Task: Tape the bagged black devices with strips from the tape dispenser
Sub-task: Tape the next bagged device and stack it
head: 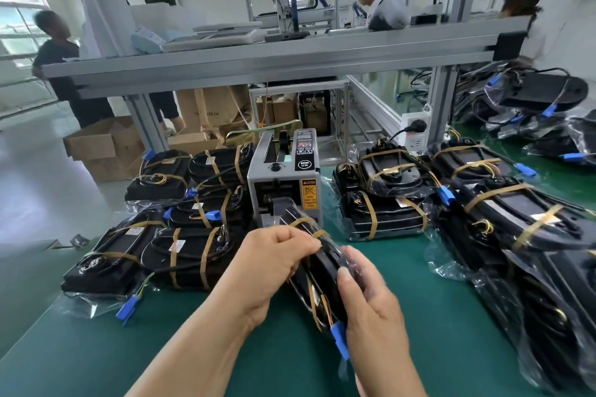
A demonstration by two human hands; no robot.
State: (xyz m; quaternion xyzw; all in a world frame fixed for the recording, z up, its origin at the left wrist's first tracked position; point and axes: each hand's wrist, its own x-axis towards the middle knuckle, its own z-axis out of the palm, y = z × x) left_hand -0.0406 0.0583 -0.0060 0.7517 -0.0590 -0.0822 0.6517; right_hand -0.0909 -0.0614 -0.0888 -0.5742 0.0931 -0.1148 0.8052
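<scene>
Fingers [301, 243] of your left hand [271, 264] and right hand [371, 309] grip the bagged black device [324, 267] edge-up, probably to wrap tape round.

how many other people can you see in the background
3: a person at far left beside the cardboard boxes, a person at top centre, and a person at far right. Others may be hidden.
</scene>
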